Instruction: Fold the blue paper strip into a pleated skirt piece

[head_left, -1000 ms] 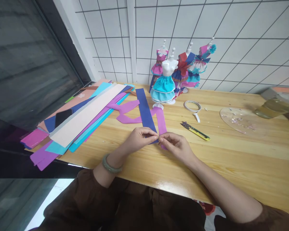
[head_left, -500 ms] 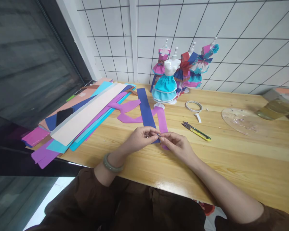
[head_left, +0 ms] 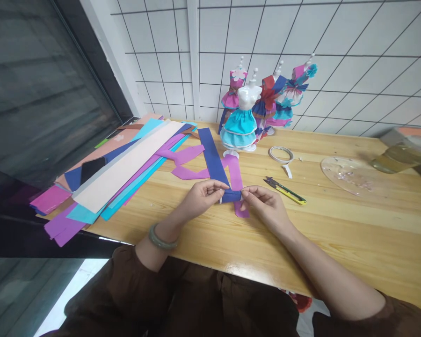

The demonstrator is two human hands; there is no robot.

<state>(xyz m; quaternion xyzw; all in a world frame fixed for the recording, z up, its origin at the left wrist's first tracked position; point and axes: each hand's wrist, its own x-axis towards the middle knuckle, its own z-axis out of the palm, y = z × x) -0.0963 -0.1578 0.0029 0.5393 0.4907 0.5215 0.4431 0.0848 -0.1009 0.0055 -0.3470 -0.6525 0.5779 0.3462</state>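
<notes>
A dark blue fabric strip (head_left: 212, 154) lies lengthwise on the table and reaches toward me. At its near end is a short folded blue band (head_left: 231, 196) with white bits at its ends; whether it is part of the strip or a separate piece I cannot tell. My left hand (head_left: 205, 195) pinches the band's left end, thumb against fingers. The right end is pinched by my right hand (head_left: 264, 204). Beneath it runs a purple strip (head_left: 236, 173), partly covered, and another purple piece (head_left: 191, 173) lies left of the blue strip.
Mini mannequins, one in a turquoise dress (head_left: 239, 125), stand at the back. To the right are a tape roll (head_left: 281, 154), yellow-black thread snips (head_left: 285, 190), a clear plate (head_left: 340, 174) and a jar (head_left: 396, 157). Coloured fabric sheets (head_left: 126, 166) and a phone (head_left: 92, 169) lie left.
My hands were close together at the blue strip's near end. They have moved apart, the right hand to the right, and the blue band now shows stretched between them.
</notes>
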